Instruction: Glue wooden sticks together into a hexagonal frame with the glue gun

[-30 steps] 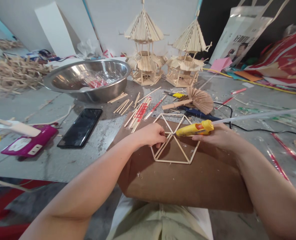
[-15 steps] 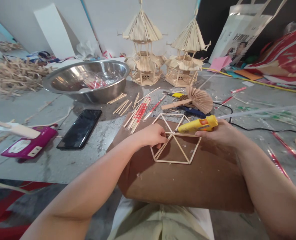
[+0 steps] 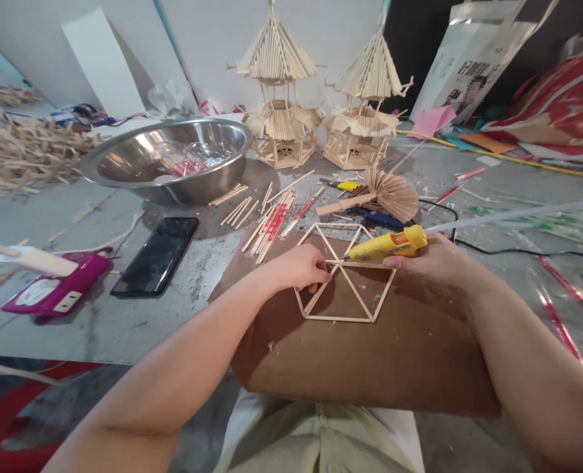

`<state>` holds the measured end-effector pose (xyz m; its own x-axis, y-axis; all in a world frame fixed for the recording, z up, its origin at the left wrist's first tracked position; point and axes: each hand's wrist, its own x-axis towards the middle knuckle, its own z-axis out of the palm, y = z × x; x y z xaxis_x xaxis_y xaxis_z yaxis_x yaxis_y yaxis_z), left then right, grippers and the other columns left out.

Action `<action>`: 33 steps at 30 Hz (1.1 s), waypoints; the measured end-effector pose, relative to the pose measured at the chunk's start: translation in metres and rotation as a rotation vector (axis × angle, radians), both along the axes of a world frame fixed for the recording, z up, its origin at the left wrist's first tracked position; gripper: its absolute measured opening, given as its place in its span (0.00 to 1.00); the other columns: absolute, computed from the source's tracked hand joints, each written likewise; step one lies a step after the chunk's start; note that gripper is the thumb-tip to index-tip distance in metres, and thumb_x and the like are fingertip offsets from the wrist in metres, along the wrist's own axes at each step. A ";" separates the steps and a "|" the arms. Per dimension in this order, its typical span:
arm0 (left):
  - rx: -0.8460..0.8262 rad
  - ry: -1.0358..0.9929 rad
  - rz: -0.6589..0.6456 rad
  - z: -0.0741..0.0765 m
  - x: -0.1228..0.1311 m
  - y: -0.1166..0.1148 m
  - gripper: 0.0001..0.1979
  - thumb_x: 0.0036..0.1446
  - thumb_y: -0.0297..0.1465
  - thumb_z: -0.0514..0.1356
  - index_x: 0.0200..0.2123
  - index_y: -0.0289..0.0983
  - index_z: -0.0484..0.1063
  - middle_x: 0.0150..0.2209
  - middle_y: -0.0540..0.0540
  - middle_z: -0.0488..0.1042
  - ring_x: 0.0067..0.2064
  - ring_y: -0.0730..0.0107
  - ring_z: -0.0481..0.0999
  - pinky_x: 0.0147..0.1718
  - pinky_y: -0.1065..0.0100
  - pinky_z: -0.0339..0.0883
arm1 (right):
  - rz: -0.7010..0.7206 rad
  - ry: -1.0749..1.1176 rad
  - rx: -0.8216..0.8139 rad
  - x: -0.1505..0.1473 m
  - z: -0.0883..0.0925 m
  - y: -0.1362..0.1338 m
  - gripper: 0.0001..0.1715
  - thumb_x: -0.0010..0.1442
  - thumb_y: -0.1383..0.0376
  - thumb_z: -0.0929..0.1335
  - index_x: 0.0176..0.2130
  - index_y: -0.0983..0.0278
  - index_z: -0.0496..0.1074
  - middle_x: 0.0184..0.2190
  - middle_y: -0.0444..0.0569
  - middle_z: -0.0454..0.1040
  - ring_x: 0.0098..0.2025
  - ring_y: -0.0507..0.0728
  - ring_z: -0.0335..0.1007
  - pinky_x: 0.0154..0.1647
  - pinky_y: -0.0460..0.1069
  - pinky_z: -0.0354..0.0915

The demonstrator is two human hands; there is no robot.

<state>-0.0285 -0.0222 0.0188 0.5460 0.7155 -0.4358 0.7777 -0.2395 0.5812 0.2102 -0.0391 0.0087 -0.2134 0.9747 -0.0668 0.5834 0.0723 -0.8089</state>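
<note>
The hexagonal stick frame (image 3: pixel 354 289) is lying between the nearer left hand (image 3: pixel 311 266), curled narrowly at its left side, pinch hidden, and the right hand (image 3: pixel 436 258), holding the yellow glue gun (image 3: pixel 386 245) leftward, nozzle (image 3: pixel 346 257) beside the hub (image 3: pixel 339 263).

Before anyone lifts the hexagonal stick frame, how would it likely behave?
The hexagonal stick frame is probably light: thin sticks, open gaps. Spokes meeting at its centre should keep it fairly stiff. Its slender corner joints could be fragile.
</note>
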 end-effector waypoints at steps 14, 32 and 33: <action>0.006 0.004 -0.004 0.000 -0.001 0.001 0.13 0.44 0.35 0.52 0.17 0.34 0.68 0.15 0.50 0.68 0.15 0.79 0.61 0.18 0.75 0.55 | -0.008 0.034 -0.036 -0.002 0.003 -0.003 0.19 0.41 0.56 0.69 0.33 0.63 0.73 0.33 0.47 0.75 0.35 0.59 0.70 0.38 0.54 0.66; -0.110 0.005 0.056 0.002 0.002 -0.004 0.10 0.45 0.33 0.50 0.21 0.33 0.65 0.18 0.48 0.69 0.14 0.77 0.65 0.14 0.75 0.60 | -0.028 0.006 -0.019 -0.001 0.000 -0.001 0.17 0.40 0.56 0.69 0.32 0.61 0.73 0.32 0.46 0.75 0.35 0.60 0.70 0.38 0.54 0.66; -0.114 0.004 0.056 0.002 0.002 -0.004 0.10 0.45 0.33 0.49 0.21 0.33 0.65 0.18 0.47 0.69 0.14 0.77 0.65 0.14 0.75 0.60 | -0.027 0.013 -0.016 -0.002 0.001 -0.001 0.18 0.40 0.56 0.69 0.32 0.62 0.73 0.32 0.46 0.75 0.35 0.60 0.70 0.37 0.54 0.66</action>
<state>-0.0265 -0.0262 0.0212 0.5044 0.6905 -0.5185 0.7905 -0.1276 0.5990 0.2086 -0.0404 0.0096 -0.1882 0.9789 -0.0794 0.5743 0.0441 -0.8175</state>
